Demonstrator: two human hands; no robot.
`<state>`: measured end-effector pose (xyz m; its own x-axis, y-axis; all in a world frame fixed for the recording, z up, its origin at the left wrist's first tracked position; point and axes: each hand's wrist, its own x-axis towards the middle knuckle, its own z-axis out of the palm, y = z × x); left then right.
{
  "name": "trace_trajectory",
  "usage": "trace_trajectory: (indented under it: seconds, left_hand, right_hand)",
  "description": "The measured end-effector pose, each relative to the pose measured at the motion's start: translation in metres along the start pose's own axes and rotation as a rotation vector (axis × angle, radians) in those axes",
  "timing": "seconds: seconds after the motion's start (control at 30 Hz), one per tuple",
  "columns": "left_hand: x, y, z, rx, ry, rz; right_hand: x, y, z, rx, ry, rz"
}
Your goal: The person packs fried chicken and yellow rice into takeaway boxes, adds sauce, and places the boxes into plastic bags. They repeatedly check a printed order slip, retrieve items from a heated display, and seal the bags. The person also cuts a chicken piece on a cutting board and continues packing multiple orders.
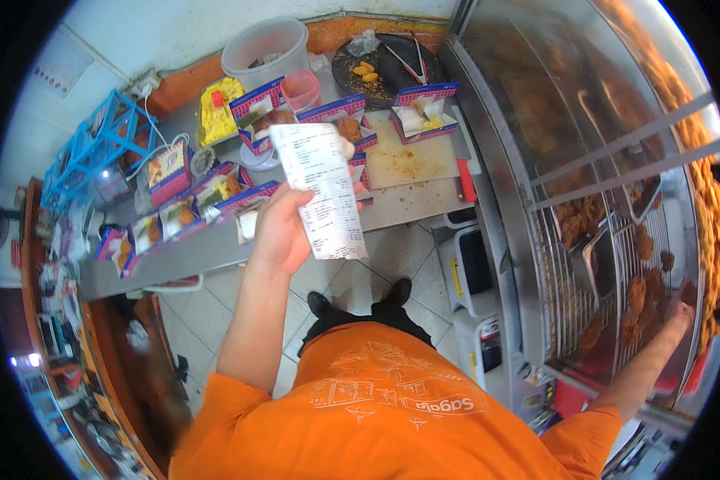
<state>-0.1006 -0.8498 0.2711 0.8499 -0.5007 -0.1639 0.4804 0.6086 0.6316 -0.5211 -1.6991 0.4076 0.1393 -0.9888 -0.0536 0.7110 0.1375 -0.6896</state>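
Note:
My left hand holds a long printed paper receipt in front of me, above the counter edge. The thumb lies on its face, and fingertips show past its right edge. Far to the right, my right hand reaches into a glass-sided food display cabinet. A brown piece of fried food lies at its fingertips; whether the hand grips it is too small to tell. Fried chicken pieces rest nearby on the wire rack. Behind the receipt, an open meal box is partly hidden.
Several filled meal boxes line the steel counter. A cutting board lies beside a red-handled knife. Tongs rest on a round dark tray. Further left are a yellow rice tray and blue plastic rack.

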Motion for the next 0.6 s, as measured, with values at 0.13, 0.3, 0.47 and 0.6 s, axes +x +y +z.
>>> trace_trajectory:
  seconds: [0.13, 0.3, 0.47, 0.6]
  left_hand:
    - [-0.035, 0.055, -0.061, 0.039, 0.008, 0.101]
    - [-0.085, 0.109, -0.136, 0.079, 0.259, 0.146]
    - [-0.132, 0.113, -0.16, 0.083, 0.391, 0.131]
    - [-0.165, 0.107, -0.157, 0.066, 0.489, 0.203]
  right_hand:
    - [-0.223, 0.084, 0.025, 0.006, -0.306, -0.028]
    - [-0.475, 0.29, 0.033, -0.237, -0.481, 0.498]
    - [-0.592, 0.488, 0.057, -0.774, -0.83, 1.004]
    - [-0.612, 0.597, 0.102, -1.127, -1.473, 0.225]
